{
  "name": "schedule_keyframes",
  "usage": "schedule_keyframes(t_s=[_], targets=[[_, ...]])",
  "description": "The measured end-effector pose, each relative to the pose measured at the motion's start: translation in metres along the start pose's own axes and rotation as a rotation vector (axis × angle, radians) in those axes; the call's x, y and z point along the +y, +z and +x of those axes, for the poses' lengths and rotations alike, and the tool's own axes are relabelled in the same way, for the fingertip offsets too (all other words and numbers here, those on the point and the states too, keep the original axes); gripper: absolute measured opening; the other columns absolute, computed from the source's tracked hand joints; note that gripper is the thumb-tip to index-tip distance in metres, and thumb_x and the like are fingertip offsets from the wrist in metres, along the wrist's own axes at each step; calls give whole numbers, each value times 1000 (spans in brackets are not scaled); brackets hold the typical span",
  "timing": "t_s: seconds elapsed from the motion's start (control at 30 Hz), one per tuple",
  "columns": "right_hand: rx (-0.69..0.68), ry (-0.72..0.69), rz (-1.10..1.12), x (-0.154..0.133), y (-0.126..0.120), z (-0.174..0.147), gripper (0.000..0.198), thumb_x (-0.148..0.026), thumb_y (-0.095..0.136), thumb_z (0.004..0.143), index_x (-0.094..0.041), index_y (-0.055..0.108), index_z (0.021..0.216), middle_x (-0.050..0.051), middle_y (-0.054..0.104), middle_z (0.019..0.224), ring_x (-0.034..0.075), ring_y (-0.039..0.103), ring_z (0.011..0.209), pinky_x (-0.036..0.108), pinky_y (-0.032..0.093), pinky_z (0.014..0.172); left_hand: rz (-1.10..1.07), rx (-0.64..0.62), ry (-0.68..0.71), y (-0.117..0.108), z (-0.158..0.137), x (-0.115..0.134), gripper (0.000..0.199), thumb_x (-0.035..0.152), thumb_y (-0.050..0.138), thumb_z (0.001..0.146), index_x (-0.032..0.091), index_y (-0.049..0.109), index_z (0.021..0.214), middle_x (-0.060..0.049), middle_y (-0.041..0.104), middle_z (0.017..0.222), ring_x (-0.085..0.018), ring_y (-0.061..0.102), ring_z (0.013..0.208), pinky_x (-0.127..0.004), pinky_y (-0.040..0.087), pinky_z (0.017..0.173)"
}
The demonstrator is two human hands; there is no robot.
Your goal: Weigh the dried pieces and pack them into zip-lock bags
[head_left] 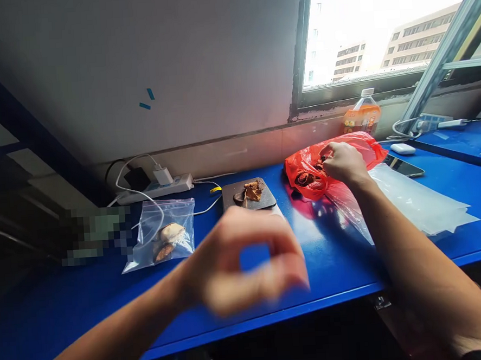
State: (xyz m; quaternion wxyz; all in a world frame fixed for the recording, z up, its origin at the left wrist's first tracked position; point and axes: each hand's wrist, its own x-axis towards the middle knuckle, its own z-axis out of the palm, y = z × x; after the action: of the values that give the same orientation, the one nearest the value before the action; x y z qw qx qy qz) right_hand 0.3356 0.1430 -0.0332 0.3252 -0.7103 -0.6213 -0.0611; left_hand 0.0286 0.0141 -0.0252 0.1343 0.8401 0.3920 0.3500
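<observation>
My right hand (341, 163) is curled closed at the mouth of a red plastic bag (358, 145) holding dark brown dried pieces (305, 178) that look like dried mushrooms. Its fingertips are hidden, so what they grip does not show. Nearer to me, my left hand (253, 260) hangs over the blue desk, blurred, thumb and fingers bent into a ring with desk visible through it. Just beyond it lies a flat dark-topped scale (229, 194) with brown dried pieces (252, 191) on top. To the left rests a clear zip bag (147, 251) with cream and brown pieces inside.
Clear plastic bags (421, 204) lie flat on the blue desk (327, 267) at right, beside a phone (406, 165) and a white earphone case (402, 149). An orange drink bottle (362, 115) stands behind the red bag. A power strip (181, 183) with chargers sits along the wall.
</observation>
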Motion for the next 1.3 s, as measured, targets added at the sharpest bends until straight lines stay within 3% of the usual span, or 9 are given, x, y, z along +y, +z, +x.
schedule_keyframes(t_s=[0.13, 0.2, 0.23, 0.33, 0.47, 0.7, 1.07, 1.17, 1.3], targets=[[-34, -12, 11, 1, 2, 2, 32, -18, 54, 66, -16, 71, 93, 12, 69, 95, 22, 62, 85, 30, 45, 71, 366, 29, -183, 0, 76, -7, 30, 43, 49, 85, 20, 66, 84, -7, 70, 92, -23, 65, 84, -35, 50, 76], [-60, -8, 32, 2, 2, 3, 32, -16, 53, 66, -16, 71, 92, 11, 69, 96, 22, 62, 86, 29, 45, 72, 515, -61, -360, 0, 101, -22, 44, 57, 46, 84, 20, 67, 93, -9, 70, 98, -28, 65, 89, -39, 49, 78], [-65, -3, 46, 2, 2, 4, 32, -15, 52, 66, -16, 71, 92, 11, 69, 96, 21, 62, 87, 29, 45, 73, 528, -183, -413, 0, 110, -31, 49, 63, 47, 80, 21, 68, 92, -10, 71, 96, -29, 65, 88, -39, 49, 76], [-25, 1, 95, 1, 1, 4, 32, -14, 51, 66, -17, 70, 92, 10, 68, 97, 22, 62, 87, 30, 44, 73, 499, -352, -426, -1, 129, -49, 43, 62, 61, 69, 21, 71, 78, -8, 73, 84, -29, 66, 81, -36, 49, 72], [85, -20, 164, -3, -5, 2, 31, -13, 49, 69, -17, 70, 91, 9, 67, 89, 22, 60, 83, 31, 44, 73, 420, -437, -371, -8, 139, -58, 27, 45, 66, 67, 22, 73, 80, -5, 74, 89, -25, 67, 84, -29, 49, 70], [359, -103, 429, -25, -19, -7, 26, -13, 45, 75, -17, 68, 86, 8, 63, 86, 20, 59, 82, 33, 45, 77, 260, -379, -252, -18, 128, -81, 28, 27, 58, 73, 21, 69, 98, -3, 74, 98, -18, 69, 89, -24, 53, 76], [358, -274, 580, -64, -8, -32, 21, -10, 46, 77, -20, 63, 80, 5, 59, 84, 20, 56, 83, 34, 44, 77, 180, -214, -219, -26, 102, -83, 22, 28, 59, 77, 20, 68, 96, -3, 73, 97, -18, 68, 89, -28, 54, 79], [261, -263, 740, -76, -4, -41, 18, -12, 47, 78, -20, 63, 81, 5, 61, 86, 19, 58, 84, 32, 45, 76, 189, -96, -218, -34, 80, -76, 24, 32, 54, 83, 20, 66, 100, -5, 72, 103, -19, 66, 94, -30, 52, 82], [-121, -152, 1074, -95, -3, -58, 11, -19, 52, 76, -20, 63, 80, 2, 63, 78, 14, 58, 69, 28, 44, 62, 191, 123, -213, -39, 33, -63, 23, 36, 51, 88, 19, 67, 94, -5, 72, 99, -20, 66, 91, -32, 52, 83]])
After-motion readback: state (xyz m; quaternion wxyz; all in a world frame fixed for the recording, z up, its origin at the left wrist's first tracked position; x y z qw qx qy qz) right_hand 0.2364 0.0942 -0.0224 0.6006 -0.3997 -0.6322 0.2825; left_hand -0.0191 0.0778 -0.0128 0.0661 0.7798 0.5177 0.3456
